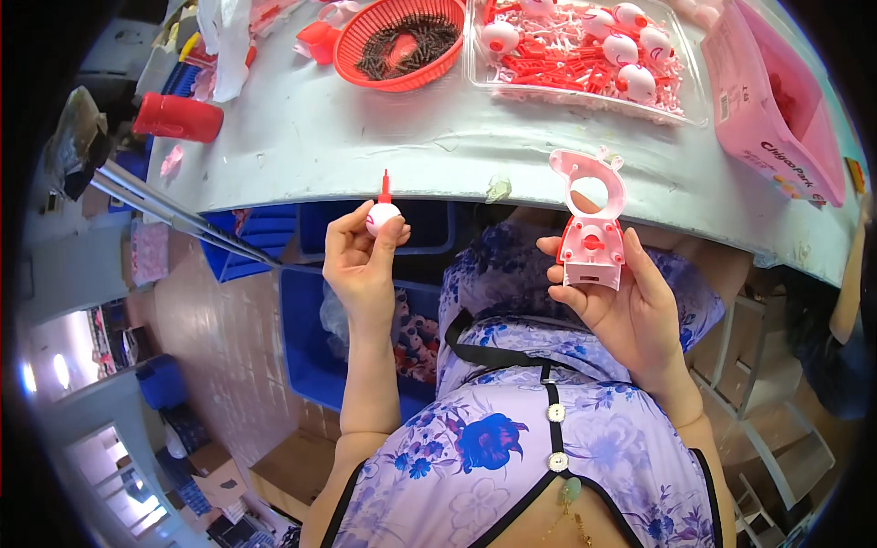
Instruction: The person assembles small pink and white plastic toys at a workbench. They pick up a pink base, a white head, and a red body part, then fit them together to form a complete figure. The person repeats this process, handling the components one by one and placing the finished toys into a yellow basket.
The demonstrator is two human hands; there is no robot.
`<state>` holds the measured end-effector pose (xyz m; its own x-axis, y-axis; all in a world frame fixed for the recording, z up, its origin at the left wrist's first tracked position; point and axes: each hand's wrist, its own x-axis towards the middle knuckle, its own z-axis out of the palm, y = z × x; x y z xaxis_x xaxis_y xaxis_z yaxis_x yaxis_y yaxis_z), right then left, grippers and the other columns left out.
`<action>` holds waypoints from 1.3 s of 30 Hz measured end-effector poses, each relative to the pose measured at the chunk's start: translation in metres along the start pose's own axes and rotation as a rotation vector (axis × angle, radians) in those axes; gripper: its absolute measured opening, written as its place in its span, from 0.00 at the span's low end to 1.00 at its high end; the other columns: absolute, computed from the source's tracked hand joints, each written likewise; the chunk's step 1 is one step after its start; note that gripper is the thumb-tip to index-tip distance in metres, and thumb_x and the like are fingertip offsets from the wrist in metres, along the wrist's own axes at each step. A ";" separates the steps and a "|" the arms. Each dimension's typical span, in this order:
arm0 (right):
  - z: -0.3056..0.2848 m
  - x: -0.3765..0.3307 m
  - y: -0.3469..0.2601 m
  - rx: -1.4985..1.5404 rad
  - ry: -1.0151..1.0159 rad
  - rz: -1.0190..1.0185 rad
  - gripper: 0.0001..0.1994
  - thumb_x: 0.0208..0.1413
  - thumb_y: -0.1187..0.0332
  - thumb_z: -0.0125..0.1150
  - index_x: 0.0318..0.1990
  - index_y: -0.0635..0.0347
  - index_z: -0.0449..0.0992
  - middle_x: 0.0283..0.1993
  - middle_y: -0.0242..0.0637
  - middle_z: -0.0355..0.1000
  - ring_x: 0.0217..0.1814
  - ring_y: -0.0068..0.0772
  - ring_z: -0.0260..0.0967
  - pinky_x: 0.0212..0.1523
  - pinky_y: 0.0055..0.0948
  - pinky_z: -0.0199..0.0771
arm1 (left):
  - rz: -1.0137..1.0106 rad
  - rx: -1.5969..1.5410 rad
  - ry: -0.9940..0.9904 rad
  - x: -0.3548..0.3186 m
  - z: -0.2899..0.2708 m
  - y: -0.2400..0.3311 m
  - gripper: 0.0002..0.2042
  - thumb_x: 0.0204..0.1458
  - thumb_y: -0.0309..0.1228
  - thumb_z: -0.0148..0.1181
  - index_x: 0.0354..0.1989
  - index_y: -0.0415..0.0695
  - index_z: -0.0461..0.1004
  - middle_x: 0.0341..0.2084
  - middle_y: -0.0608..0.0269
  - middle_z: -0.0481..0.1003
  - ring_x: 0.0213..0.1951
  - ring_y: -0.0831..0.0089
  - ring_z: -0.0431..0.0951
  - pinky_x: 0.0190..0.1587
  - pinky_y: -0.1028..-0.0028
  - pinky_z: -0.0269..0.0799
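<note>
Item one: small white ball with a red stem (383,212), pinched upright between the thumb and fingertips of your left hand (364,260), stem pointing to 12 o'clock. It sits in the air just off the near table edge, at about 10 o'clock from your chest. Judged light, hard and smooth, so likely to slip or roll if the pinch eases; hold it across the round body and leave the thin stem free, since that looks the easiest part to snap.

Item two: pink and red plastic toy housing (591,222), with a round opening in its upper plate and a pale boxy base. Your right hand (621,306) grasps it from below, fingers wrapped behind the base and thumb at its left side. It stands upright at 3 o'clock from the ball, well apart from it. Judged light and stiff; the thin upper plate may flex, so grip the base.

Surroundings, on the grey table (384,137): at 12 o'clock, a red basket (399,41) of dark small parts; at 1 o'clock, a clear tray (585,55) of red pieces and white balls; at 2 o'clock, a pink carton (776,110); at 10 o'clock, a red cylinder (178,117). Blue bins (311,329) sit beneath.
</note>
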<state>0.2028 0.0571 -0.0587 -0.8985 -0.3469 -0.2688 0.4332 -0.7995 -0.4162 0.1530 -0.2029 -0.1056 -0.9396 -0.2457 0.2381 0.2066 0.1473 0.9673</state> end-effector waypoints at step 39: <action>0.005 0.005 -0.004 -0.013 -0.130 0.161 0.26 0.68 0.56 0.31 0.68 0.59 0.46 0.58 0.54 0.62 0.54 0.39 0.68 0.57 0.35 0.68 | -0.237 -0.234 -0.045 0.000 -0.001 0.009 0.16 0.57 0.26 0.55 0.52 0.32 0.67 0.38 0.49 0.75 0.36 0.64 0.80 0.40 0.72 0.79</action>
<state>0.1967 0.0560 -0.0543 -0.8189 -0.5308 -0.2184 0.5720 -0.7226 -0.3881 0.1549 -0.2024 -0.0964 -0.9790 -0.2036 0.0053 0.0333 -0.1341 0.9904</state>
